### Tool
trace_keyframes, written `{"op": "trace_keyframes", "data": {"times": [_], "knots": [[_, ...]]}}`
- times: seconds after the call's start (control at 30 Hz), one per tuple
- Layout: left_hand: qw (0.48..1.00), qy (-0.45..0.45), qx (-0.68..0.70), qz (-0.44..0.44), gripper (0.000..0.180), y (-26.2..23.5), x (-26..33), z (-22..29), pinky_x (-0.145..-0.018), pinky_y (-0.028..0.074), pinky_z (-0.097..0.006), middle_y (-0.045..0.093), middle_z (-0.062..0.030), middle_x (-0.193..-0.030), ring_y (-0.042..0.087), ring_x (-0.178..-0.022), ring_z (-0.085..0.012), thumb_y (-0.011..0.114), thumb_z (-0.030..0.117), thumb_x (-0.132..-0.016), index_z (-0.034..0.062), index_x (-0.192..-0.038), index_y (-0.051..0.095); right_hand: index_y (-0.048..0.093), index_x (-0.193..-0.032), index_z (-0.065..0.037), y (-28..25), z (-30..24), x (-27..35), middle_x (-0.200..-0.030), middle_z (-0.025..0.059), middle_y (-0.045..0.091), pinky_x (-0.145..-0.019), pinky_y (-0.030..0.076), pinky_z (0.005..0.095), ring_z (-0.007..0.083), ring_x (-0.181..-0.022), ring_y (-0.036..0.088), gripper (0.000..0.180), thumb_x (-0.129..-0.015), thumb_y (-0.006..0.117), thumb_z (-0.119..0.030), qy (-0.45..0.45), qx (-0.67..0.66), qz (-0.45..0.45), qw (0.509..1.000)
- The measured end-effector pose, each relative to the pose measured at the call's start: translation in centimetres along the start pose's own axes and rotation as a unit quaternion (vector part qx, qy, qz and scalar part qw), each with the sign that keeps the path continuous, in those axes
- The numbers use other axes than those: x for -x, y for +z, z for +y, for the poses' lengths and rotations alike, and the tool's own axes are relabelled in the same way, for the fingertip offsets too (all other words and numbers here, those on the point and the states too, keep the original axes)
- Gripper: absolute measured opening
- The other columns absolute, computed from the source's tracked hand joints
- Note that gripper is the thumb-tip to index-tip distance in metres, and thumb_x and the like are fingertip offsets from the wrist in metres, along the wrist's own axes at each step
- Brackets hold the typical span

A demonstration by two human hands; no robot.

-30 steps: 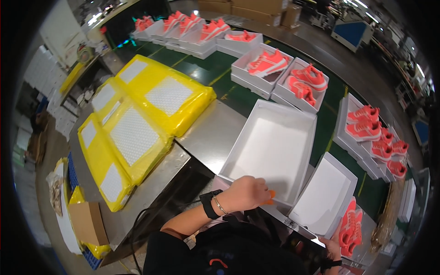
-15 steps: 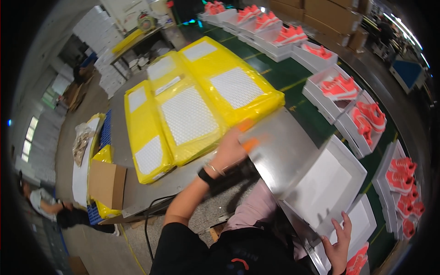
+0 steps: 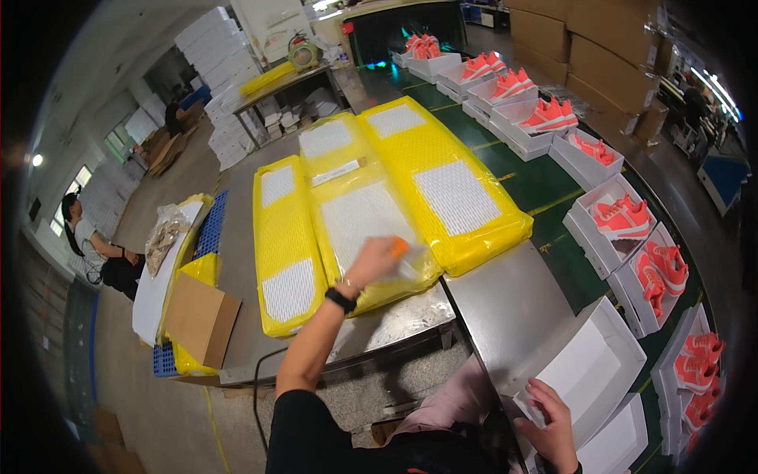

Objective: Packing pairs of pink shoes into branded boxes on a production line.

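My left hand [image 3: 375,261], with orange covers on its fingertips, is over the near end of the middle yellow plastic-wrapped pack [image 3: 359,286]. Motion smears its fingers. A crumpled, translucent whitish patch [image 3: 410,265] shows beside the fingertips; whether they grip it cannot be made out. Two more yellow packs with white textured panels lie on either side, the left pack [image 3: 313,257] and the right pack [image 3: 505,233]. My right hand [image 3: 549,426] has its fingers apart, holding nothing visible, at the near left edge of an open white box [image 3: 588,359]. Any contact with that edge is unclear.
Open white boxes with coral-red sneakers [image 3: 624,217] line the green conveyor [image 3: 545,197]. Another white box part [image 3: 620,434] lies near right. A cardboard box [image 3: 201,320] stands at the metal table's left edge. A person [image 3: 99,249] is farther left; large cartons [image 3: 608,47] are stacked behind.
My left hand has shifted from the near edge between the middle and right packs onto the middle pack. My right hand's fingers have drawn in slightly. The whole view has shifted.
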State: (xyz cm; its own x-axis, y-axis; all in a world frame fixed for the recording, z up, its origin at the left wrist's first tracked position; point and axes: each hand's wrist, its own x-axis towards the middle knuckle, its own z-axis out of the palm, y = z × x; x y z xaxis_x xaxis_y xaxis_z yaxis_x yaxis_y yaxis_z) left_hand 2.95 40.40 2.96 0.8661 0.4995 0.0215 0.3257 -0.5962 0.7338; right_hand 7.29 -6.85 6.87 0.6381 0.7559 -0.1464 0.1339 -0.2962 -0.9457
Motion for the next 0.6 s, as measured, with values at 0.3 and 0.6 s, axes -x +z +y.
{"op": "trace_keyframes", "data": {"times": [0.3, 0.6], "knots": [[0.926, 0.259, 0.207, -0.183, 0.032, 5.1, 11.2, 14.5, -0.09, 0.052, -0.032, 0.069, -0.0135, -0.118, 0.066, -0.1, -0.0168, 0.061, 0.024, -0.098, 0.0055, -0.123, 0.065, 0.044, -0.138, -0.001, 3.6, -0.6, -1.6, -0.123, 0.0099, 0.064, -0.102, 0.045, 0.0339, 0.0215, -0.116, 0.06, 0.067, -0.076, 0.069, 0.009, 0.085, -0.356, 0.14, 0.92], [0.91, -0.145, -0.384, 0.063, 0.081, 0.2, 2.0, -14.6, -0.111, 0.033, -0.055, 0.038, -0.0349, -0.146, 0.032, -0.137, -0.0551, 0.057, 0.058, -0.09, 0.0014, -0.146, 0.039, 0.038, -0.144, 0.0, -4.6, 4.6, 11.1, -0.138, 0.012, 0.054, -0.108, 0.042, 0.0368, 0.0237, -0.126, 0.053, 0.082, -0.069, 0.069, 0.014, 0.081, -0.418, 0.36, 0.83]]}}
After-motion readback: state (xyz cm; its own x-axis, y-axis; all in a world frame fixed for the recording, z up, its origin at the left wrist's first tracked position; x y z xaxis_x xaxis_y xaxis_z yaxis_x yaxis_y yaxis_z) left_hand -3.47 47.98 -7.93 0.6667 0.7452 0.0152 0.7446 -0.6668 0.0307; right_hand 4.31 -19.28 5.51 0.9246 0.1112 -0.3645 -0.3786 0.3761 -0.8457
